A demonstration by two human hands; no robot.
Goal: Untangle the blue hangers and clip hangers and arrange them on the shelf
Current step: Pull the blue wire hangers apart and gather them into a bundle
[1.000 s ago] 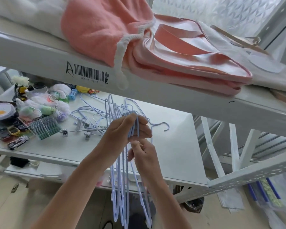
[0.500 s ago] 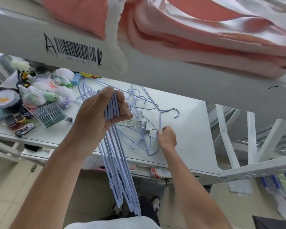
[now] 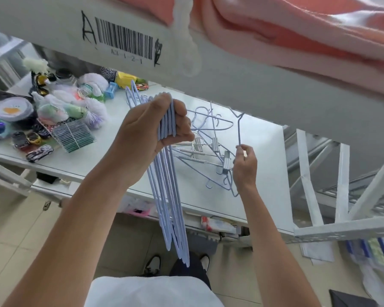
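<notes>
My left hand (image 3: 151, 131) grips a bundle of several blue hangers (image 3: 171, 196) near their tops; their long ends hang down past the front edge of the white shelf (image 3: 262, 185). My right hand (image 3: 244, 165) pinches the wire of one blue hanger (image 3: 238, 129) and holds it raised, its upper end reaching up toward the upper shelf. Beneath and between my hands a tangle of blue hangers and metal clip hangers (image 3: 211, 149) lies on the shelf.
Toy cars (image 3: 39, 152), netted bundles (image 3: 93, 107), a round lidded tub (image 3: 11, 108) and a green packet stack (image 3: 72, 136) crowd the shelf's left end. The upper shelf beam (image 3: 124, 41) with a barcode label carries folded pink cloth (image 3: 297, 34). Slanted white struts (image 3: 306, 180) stand right.
My right hand has lifted one blue hanger out of the tangle and raised it. My left hand keeps its grip on the bundle. The camera has come closer and tilted down.
</notes>
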